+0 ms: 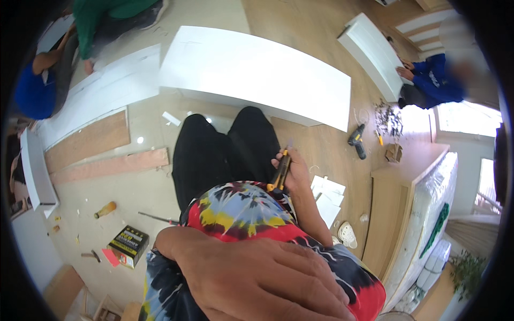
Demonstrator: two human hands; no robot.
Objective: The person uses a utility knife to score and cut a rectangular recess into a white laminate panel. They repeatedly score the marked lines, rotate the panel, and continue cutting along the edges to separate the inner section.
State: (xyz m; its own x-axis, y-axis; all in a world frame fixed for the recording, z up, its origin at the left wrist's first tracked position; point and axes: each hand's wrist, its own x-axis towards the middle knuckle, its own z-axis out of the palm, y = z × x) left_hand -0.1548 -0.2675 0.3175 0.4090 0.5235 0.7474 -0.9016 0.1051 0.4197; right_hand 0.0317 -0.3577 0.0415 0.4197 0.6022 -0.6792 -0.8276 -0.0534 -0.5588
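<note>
My right hand [292,170] is closed around a black and yellow utility knife [281,170], its thin tip pointing away from me. It is held beside my right thigh. Large and close in front of my chest, my left hand [262,275] shows its back, with the fingers stretched out to the right and nothing visible in them. The palm side is hidden. Just beyond my knees lies a long white cabinet or panel [257,67], apart from both hands.
To the right are a cordless drill [357,142], white sheets [327,200] and a wooden cabinet [393,214]. At left lie a black box [128,243], a hammer [93,256], a bottle [105,209] and a screwdriver [158,218]. Co-workers handle white panels [369,56] at both far sides.
</note>
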